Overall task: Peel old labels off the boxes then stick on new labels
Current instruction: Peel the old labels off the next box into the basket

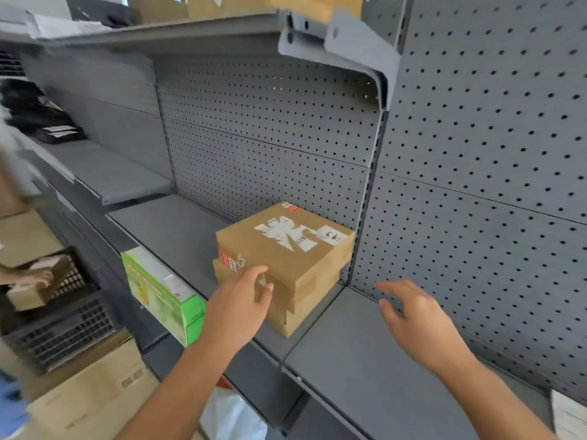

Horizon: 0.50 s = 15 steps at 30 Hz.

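A stack of brown cardboard boxes sits on the grey shelf, tight against the upright post. The top box carries a torn white label, a small white sticker and red stickers at two corners. My left hand touches the stack's near left corner with thumb and fingers spread round it. My right hand hovers open over the neighbouring shelf to the right, apart from the boxes, fingers relaxed.
A green box hangs over the shelf's front edge at the left. Black crates and cardboard cartons stand below left, where another person's hand holds a small box. Perforated back panels close the rear. An upper shelf overhangs.
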{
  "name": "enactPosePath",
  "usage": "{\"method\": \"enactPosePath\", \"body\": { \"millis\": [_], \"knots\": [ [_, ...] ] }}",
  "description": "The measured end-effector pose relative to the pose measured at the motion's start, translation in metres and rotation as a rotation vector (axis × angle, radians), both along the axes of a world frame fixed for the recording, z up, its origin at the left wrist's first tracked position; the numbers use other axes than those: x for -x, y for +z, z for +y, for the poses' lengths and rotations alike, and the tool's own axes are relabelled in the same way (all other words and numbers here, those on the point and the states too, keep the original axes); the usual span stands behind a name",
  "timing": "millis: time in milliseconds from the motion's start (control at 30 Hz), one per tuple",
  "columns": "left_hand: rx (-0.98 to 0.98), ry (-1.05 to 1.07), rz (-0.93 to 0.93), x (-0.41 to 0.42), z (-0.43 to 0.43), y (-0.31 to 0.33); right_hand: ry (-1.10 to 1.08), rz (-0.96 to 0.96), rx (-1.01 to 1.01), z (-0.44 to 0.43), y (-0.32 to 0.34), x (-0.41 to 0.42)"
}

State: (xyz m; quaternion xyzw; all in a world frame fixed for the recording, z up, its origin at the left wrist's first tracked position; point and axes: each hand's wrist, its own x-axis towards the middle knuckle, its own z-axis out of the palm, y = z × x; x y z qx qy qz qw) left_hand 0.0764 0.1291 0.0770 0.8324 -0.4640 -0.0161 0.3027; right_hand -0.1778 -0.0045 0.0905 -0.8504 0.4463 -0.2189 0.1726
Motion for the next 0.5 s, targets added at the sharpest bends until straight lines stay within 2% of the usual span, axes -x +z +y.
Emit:
{"method": "enactPosePath", "body": {
  "millis": [300,500],
  "knots": [
    [0.155,0.024,0.090,-0.123,-0.035,-0.015,-0.047,-0.162,-0.155,-0.022,-0.005,-0.106],
    [0.279,0.032,0.320,-0.166,-0.069,-0.027,-0.174,-0.295,-0.283,-0.037,-0.020,-0.139]
  ]
}}
